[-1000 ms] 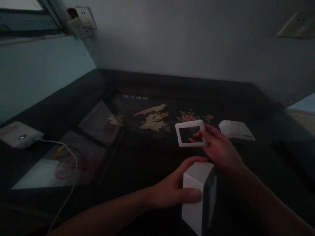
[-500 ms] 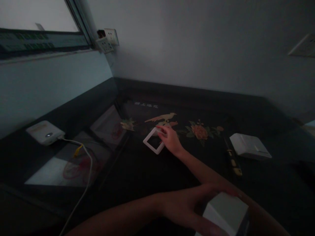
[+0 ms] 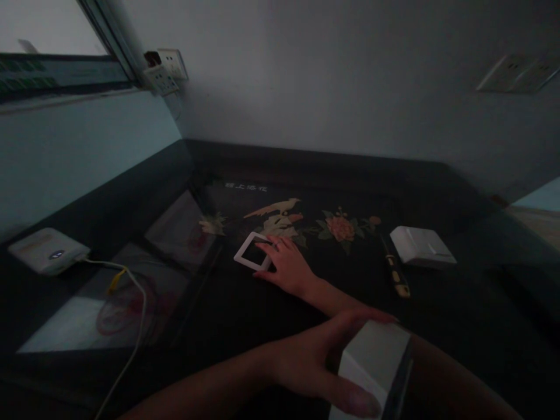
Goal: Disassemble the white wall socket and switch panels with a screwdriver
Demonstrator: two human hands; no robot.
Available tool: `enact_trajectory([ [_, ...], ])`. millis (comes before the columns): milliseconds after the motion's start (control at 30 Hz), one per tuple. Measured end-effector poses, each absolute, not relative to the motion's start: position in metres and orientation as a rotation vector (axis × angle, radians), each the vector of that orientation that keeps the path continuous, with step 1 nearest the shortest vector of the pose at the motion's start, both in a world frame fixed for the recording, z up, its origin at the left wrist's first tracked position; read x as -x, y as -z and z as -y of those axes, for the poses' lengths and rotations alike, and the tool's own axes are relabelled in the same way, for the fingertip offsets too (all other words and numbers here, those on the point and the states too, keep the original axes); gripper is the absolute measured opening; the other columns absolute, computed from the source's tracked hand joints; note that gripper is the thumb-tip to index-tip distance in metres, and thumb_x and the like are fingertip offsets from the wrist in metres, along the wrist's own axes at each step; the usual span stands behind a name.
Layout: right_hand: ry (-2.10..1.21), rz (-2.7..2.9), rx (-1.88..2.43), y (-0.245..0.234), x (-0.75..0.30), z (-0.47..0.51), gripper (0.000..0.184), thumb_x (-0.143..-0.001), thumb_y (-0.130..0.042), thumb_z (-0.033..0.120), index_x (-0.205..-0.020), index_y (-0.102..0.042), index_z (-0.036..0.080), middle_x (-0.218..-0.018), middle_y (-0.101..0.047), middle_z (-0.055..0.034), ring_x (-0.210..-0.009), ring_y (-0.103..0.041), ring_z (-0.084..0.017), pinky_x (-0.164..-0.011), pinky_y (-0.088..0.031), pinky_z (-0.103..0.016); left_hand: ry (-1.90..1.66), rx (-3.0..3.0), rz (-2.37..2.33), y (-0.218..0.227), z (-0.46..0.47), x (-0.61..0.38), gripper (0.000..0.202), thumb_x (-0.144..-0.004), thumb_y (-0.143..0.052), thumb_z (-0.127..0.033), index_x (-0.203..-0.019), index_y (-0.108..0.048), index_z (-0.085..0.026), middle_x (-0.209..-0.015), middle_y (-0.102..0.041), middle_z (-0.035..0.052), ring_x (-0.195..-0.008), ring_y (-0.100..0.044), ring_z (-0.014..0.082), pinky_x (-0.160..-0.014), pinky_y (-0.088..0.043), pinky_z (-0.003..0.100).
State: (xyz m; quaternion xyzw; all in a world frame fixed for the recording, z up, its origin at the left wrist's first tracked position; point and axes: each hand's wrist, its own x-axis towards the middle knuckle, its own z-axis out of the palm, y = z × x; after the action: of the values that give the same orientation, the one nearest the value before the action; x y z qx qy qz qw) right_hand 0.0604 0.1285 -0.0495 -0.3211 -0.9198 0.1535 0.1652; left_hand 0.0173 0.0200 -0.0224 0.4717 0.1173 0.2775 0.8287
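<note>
In the lower middle of the head view my left hand point(image 3: 306, 361) is wrapped round a white box-shaped thing point(image 3: 371, 356) with a slanted face and a darker side. Farther off, my right hand point(image 3: 289, 265) reaches over the right part of a white square frame point(image 3: 244, 261). This frame has an open middle and appears to lie flat on the dark tabletop point(image 3: 271, 326). The right fingers are spread: the thumb is by the near edge, another finger extends over the opening, and others touch the far right side. My right forearm passes behind the white box.
To the right are a screwdriver-like tool point(image 3: 398, 277) with a black and yellow handle and a white block-like case point(image 3: 422, 246). A white device point(image 3: 48, 251) with a white cable point(image 3: 142, 309) lies left. Walls with sockets point(image 3: 161, 79) border the table behind.
The view has swung to the right. My right hand has gone from pinching the frame's far corner to spread fingers over its right side, and the frame has turned slightly. My left hand keeps the white box.
</note>
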Motion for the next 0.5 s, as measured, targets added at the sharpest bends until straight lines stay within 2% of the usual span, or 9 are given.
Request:
enact_trajectory([
  [167, -0.290, 2.736, 0.820, 0.044, -0.057, -0.143, 0.033, -0.095, -0.062, 0.036, -0.123, -0.062, 0.019, -0.136, -0.059, -0.0105, -0.120, -0.059, -0.027, -0.099, -0.050, -0.052, -0.607, -1.041, -0.289, 0.020, -0.020, -0.014, 0.106, -0.063, -0.090, -0.038, -0.151, -0.033, -0.028, -0.153, -0.043, 0.0133, -0.145, -0.034, 0.0419, -0.116, -0.027, 0.061],
  [300, -0.262, 2.786, 0.789, 0.036, -0.058, -0.152, 0.030, -0.096, -0.061, 0.033, -0.123, -0.062, 0.018, -0.126, -0.063, -0.0092, -0.107, -0.065, -0.023, -0.090, -0.056, -0.045, -0.618, -1.016, -0.295, 0.015, -0.019, -0.013, 0.102, -0.066, -0.088, -0.040, -0.151, -0.033, -0.028, -0.153, -0.042, 0.0128, -0.144, -0.036, 0.0418, -0.115, -0.028, 0.060],
  [500, -0.372, 2.640, 0.959, 0.015, -0.064, -0.168, 0.032, -0.096, -0.062, 0.034, -0.124, -0.061, 0.018, -0.125, -0.064, -0.0091, -0.105, -0.066, -0.023, -0.088, -0.057, -0.045, -0.657, -1.012, -0.301, 0.011, -0.020, -0.013, 0.099, -0.066, -0.089, -0.037, -0.148, -0.036, -0.026, -0.151, -0.044, 0.0124, -0.144, -0.035, 0.0406, -0.116, -0.028, 0.057],
])
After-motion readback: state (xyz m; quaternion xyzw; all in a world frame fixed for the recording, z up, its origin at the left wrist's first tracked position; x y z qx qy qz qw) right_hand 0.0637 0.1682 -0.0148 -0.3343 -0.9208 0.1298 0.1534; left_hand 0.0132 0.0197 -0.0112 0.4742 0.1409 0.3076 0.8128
